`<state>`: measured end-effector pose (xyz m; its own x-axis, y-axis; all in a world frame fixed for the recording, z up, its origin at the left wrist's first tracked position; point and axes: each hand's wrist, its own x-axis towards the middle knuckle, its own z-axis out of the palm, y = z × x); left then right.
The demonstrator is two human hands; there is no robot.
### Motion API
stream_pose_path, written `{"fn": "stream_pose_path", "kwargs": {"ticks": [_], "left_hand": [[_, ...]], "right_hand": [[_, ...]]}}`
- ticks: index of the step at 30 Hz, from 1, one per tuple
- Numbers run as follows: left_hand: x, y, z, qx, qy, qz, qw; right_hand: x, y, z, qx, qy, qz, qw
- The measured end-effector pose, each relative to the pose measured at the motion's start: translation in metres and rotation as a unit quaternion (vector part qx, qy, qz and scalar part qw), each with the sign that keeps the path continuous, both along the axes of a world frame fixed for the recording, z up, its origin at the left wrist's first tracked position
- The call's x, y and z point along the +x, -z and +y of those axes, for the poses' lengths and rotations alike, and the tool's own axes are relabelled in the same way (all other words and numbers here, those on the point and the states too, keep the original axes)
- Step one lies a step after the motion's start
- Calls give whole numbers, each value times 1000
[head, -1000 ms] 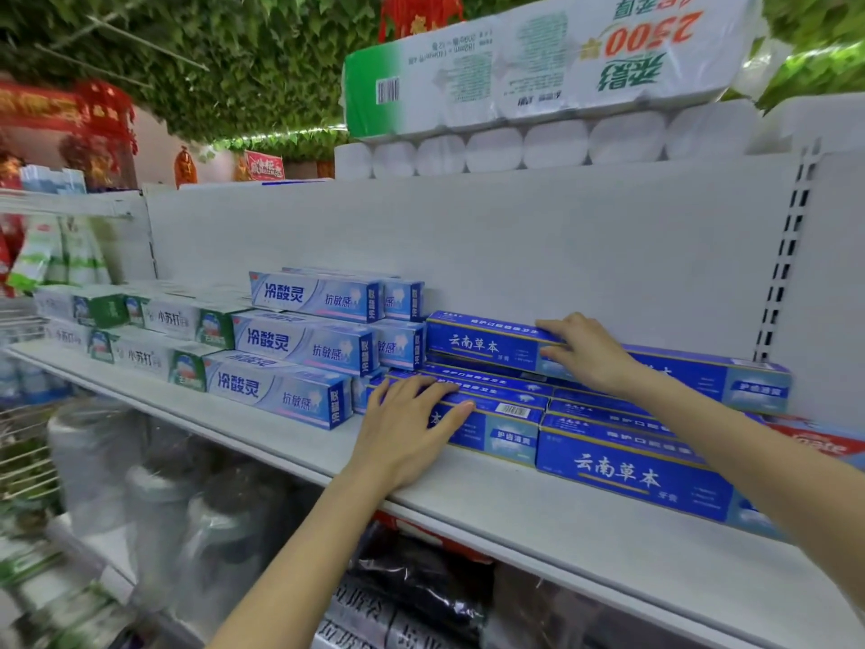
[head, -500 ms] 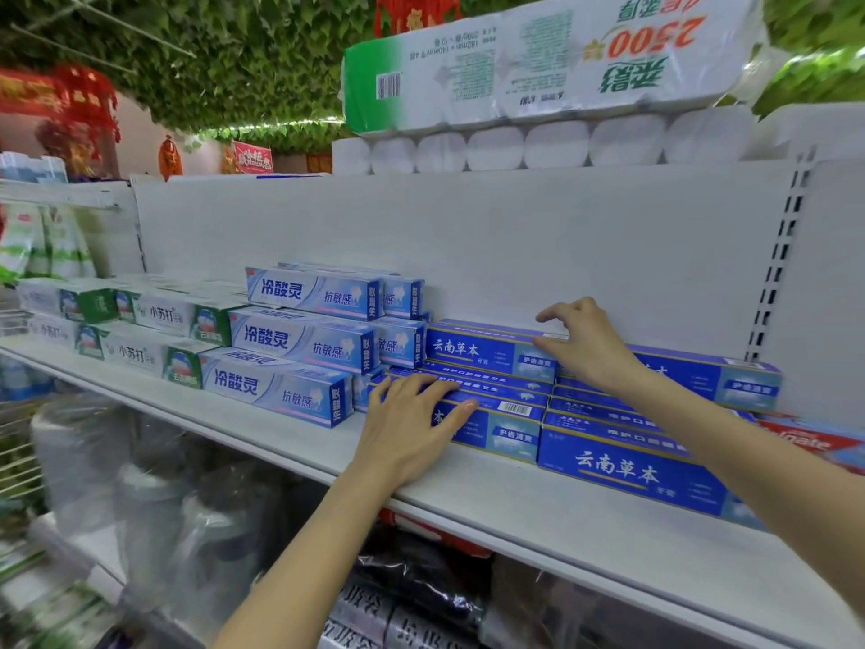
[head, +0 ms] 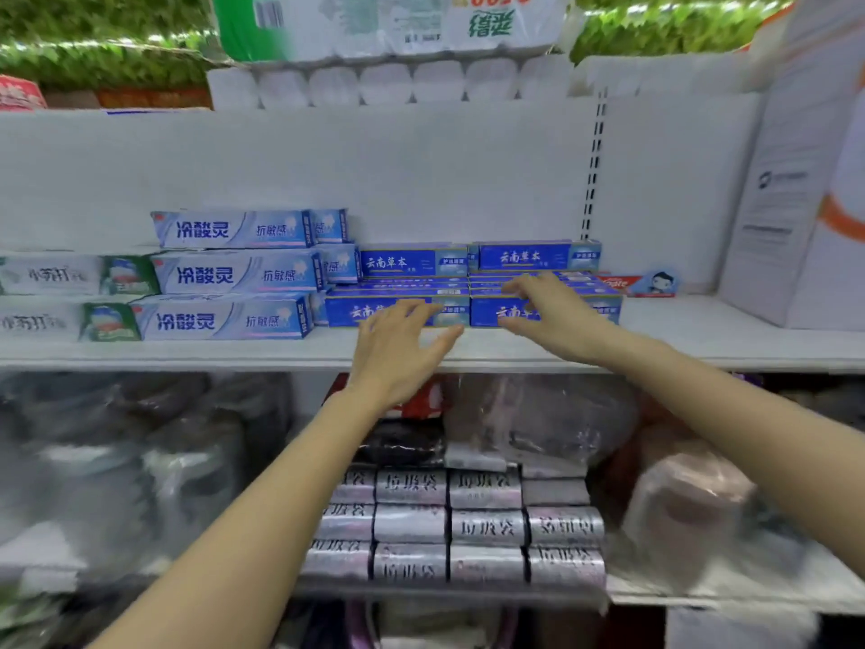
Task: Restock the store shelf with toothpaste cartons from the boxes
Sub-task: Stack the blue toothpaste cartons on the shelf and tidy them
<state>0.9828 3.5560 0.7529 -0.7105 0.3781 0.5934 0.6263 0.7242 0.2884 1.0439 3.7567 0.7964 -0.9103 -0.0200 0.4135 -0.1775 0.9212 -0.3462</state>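
Dark blue toothpaste cartons (head: 414,260) lie stacked in two columns on the white shelf (head: 702,330). My left hand (head: 398,348) hovers with spread fingers before the front left carton (head: 346,311), holding nothing. My right hand (head: 554,316) reaches over the front right carton (head: 604,309) with fingers straight; whether it touches is unclear. Pale blue cartons (head: 229,274) are stacked to the left, and green-and-white cartons (head: 70,276) beyond them.
A red carton (head: 636,284) lies flat behind the blue stacks at the right. A tall white box (head: 795,203) stands at the shelf's right end. Toilet-paper packs (head: 388,53) sit on top. Silver rolls (head: 468,526) and bagged goods fill the lower shelf.
The view has swung to face the shelf straight on. My right hand came off the top rear carton down to the front right one. My left hand drew back from the front left carton.
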Motion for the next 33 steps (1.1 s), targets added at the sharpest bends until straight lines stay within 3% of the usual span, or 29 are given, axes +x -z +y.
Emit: {"fn": "stream_pose_path", "kwargs": {"ticks": [7,9,13,21,29,33], "left_hand": [[39,18,-39,-82,25,24,996],[47,32,-46,-79,35,8,996],[61,72,-54,34,66,-46,996],[94,236,-81,-45,33,-203,978],[172,434,-123,-45,-56,-467,881],[199,522,-124,45,-187,-591,784]], "right_hand": [[50,31,-36,127,-7,-90,988],[56,46,-46,129,-21,-107,986],[60,89,-63,124,-55,-138,981],[67,255,-84,52,-105,-265,957],[113,474,-102,-105,-79,-426,895],[148,585,-110,-226,-16,-499,836]]}}
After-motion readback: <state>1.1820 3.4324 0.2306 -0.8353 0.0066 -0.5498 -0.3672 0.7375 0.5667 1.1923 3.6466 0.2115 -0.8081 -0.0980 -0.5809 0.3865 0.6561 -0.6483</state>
